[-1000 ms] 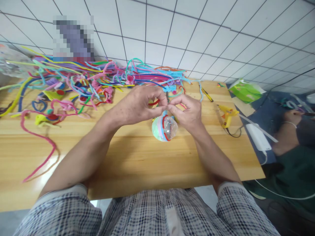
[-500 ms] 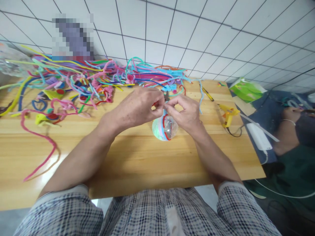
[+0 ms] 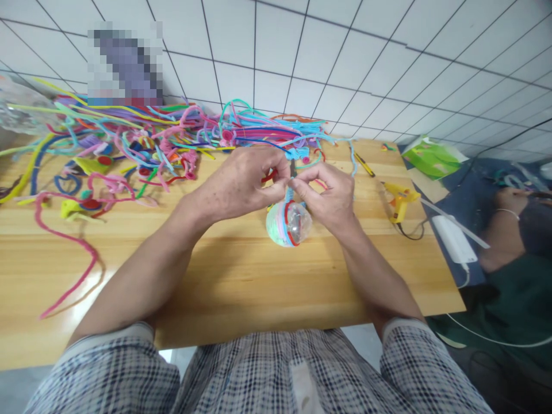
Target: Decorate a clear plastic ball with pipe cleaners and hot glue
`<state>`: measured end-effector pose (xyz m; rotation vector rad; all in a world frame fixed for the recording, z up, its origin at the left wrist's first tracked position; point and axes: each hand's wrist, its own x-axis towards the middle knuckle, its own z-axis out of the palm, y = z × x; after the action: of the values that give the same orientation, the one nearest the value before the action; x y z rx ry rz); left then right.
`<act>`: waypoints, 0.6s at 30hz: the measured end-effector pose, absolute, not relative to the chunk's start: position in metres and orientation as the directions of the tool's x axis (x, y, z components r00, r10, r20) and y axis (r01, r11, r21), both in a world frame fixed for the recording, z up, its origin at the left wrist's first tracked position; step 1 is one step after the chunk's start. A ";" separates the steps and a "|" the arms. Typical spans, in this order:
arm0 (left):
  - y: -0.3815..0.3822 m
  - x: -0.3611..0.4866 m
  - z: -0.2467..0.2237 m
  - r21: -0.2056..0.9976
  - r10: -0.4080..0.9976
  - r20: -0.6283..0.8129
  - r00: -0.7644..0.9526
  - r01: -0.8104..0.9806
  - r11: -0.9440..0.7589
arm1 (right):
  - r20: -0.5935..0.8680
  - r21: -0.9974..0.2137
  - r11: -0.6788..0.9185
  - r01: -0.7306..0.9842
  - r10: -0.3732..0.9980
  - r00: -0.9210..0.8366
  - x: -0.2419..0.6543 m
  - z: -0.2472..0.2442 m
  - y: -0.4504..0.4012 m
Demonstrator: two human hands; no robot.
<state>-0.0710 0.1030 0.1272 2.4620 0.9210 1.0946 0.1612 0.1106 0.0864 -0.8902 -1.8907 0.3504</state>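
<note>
Between my two hands is a clear plastic ball (image 3: 299,223), its left part wound with pale green, pink, blue and red pipe cleaners. From its top rises a short light-blue pipe cleaner (image 3: 289,194). My left hand (image 3: 252,179) is closed in a pinch at the upper end of this piece. My right hand (image 3: 328,192) pinches the same spot from the right, thumb and forefinger together. The fingertips of both hands nearly meet and hide the exact grip. Just behind them shows a small dark object (image 3: 294,167), too little visible to name.
A heap of coloured pipe cleaners (image 3: 172,123) lies along the wall. A long pink pipe cleaner (image 3: 88,244) curves at the left. To the right are a yellow utility knife (image 3: 364,163), a yellow glue gun (image 3: 401,201), a white power strip (image 3: 453,238) and another person's arm (image 3: 504,233).
My hands have shifted slightly, the right one a little to the right, and more of the light-blue pipe cleaner shows under the fingertips. The ball stays nearly in place.
</note>
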 end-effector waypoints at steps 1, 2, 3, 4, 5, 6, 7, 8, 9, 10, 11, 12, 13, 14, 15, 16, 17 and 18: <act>0.103 -0.071 0.127 0.497 0.669 0.545 0.505 0.447 -0.744 | 0.657 -0.582 0.693 0.425 0.709 -0.256 0.161 0.087 0.110; 0.102 -0.071 0.127 0.493 0.672 0.540 0.506 0.457 -0.740 | 0.657 -0.580 0.695 0.425 0.708 -0.260 0.161 0.087 0.110; 0.102 -0.071 0.127 0.485 0.672 0.537 0.509 0.466 -0.740 | 0.655 -0.578 0.696 0.427 0.707 -0.266 0.161 0.087 0.110; 0.102 -0.072 0.126 0.472 0.670 0.535 0.515 0.475 -0.742 | 0.654 -0.573 0.697 0.431 0.706 -0.272 0.162 0.087 0.110; 0.103 -0.072 0.126 0.458 0.666 0.532 0.522 0.484 -0.746 | 0.653 -0.566 0.698 0.438 0.704 -0.279 0.162 0.087 0.110; 0.103 -0.072 0.124 0.443 0.662 0.529 0.532 0.492 -0.749 | 0.655 -0.555 0.703 0.444 0.698 -0.288 0.162 0.086 0.110; 0.104 -0.072 0.123 0.428 0.657 0.523 0.542 0.500 -0.753 | 0.660 -0.539 0.711 0.451 0.690 -0.298 0.162 0.086 0.110; 0.105 -0.073 0.122 0.412 0.652 0.517 0.555 0.507 -0.758 | 0.664 -0.522 0.719 0.460 0.681 -0.310 0.163 0.086 0.110; 0.105 -0.073 0.121 0.395 0.643 0.513 0.569 0.508 -0.765 | 0.665 -0.504 0.726 0.468 0.672 -0.325 0.163 0.086 0.111; 0.105 -0.073 0.120 0.379 0.630 0.510 0.586 0.505 -0.776 | 0.662 -0.489 0.731 0.476 0.666 -0.344 0.164 0.085 0.111; 0.106 -0.073 0.119 0.365 0.617 0.508 0.601 0.499 -0.786 | 0.653 -0.479 0.735 0.480 0.664 -0.365 0.164 0.085 0.111; 0.106 -0.073 0.119 0.354 0.606 0.505 0.615 0.493 -0.795 | 0.641 -0.476 0.737 0.481 0.665 -0.384 0.164 0.086 0.111; 0.106 -0.073 0.118 0.347 0.600 0.501 0.623 0.491 -0.799 | 0.628 -0.481 0.735 0.478 0.669 -0.398 0.164 0.086 0.111; 0.106 -0.073 0.118 0.348 0.603 0.498 0.623 0.493 -0.797 | 0.618 -0.491 0.733 0.470 0.674 -0.406 0.163 0.086 0.111; 0.106 -0.074 0.118 0.355 0.610 0.497 0.617 0.497 -0.792 | 0.612 -0.506 0.730 0.459 0.679 -0.404 0.163 0.087 0.111; 0.107 -0.074 0.119 0.368 0.620 0.501 0.603 0.500 -0.784 | 0.611 -0.526 0.725 0.444 0.685 -0.396 0.162 0.088 0.110; 0.107 -0.075 0.120 0.388 0.633 0.509 0.583 0.500 -0.774 | 0.610 -0.549 0.719 0.426 0.693 -0.384 0.162 0.090 0.109; 0.108 -0.076 0.122 0.414 0.647 0.520 0.558 0.498 -0.762 | 0.606 -0.576 0.710 0.405 0.704 -0.371 0.162 0.092 0.109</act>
<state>-0.0765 0.1076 0.1221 2.5734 0.9600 0.9941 0.1615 0.1086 0.0915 -0.8476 -2.0095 0.4158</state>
